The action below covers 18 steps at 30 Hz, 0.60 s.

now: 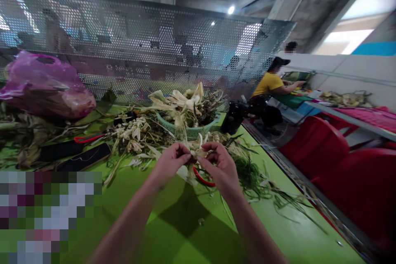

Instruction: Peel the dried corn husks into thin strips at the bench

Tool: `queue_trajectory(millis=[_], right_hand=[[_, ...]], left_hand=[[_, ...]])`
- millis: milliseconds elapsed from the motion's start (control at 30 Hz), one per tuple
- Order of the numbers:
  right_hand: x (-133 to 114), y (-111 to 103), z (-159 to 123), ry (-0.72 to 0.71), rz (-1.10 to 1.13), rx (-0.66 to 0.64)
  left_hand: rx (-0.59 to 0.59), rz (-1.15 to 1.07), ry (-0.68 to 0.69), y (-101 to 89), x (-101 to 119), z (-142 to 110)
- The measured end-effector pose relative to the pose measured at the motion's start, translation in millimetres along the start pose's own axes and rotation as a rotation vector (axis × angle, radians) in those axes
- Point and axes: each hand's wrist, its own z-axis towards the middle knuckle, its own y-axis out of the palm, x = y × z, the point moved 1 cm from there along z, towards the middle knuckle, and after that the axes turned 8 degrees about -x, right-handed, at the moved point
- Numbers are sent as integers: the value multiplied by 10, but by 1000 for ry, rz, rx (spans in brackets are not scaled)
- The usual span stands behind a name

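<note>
Pinching a pale husk piece between the closed fingertips of your left hand and right hand, on the near side of the green basket, you risk tearing it by tugging hard; lowering your right hand could snag the red handle.

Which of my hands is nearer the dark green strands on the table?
Right. Your right hand is just beside the green strands; your left hand is farther off, past the right hand.
</note>
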Motion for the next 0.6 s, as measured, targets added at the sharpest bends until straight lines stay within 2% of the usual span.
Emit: queue_trajectory(millis=[100, 267, 333, 467, 533, 600], right_hand=[[18, -23, 17, 42, 110, 64], [63, -68, 44, 120, 200, 134], [72, -50, 53, 153, 234, 79], [70, 40, 46, 218, 386, -143], [70, 69, 35, 231, 433, -160], [77, 76, 25, 229, 438, -117]], left_hand=[[-8, -106, -31, 29, 41, -20], [12, -164, -45, 54, 106, -58], [21, -196, -53, 75, 128, -70], [11, -191, -63, 119, 140, -83], [-8, -186, -58, 134, 127, -82], [-35, -191, -49, 143, 114, -78]])
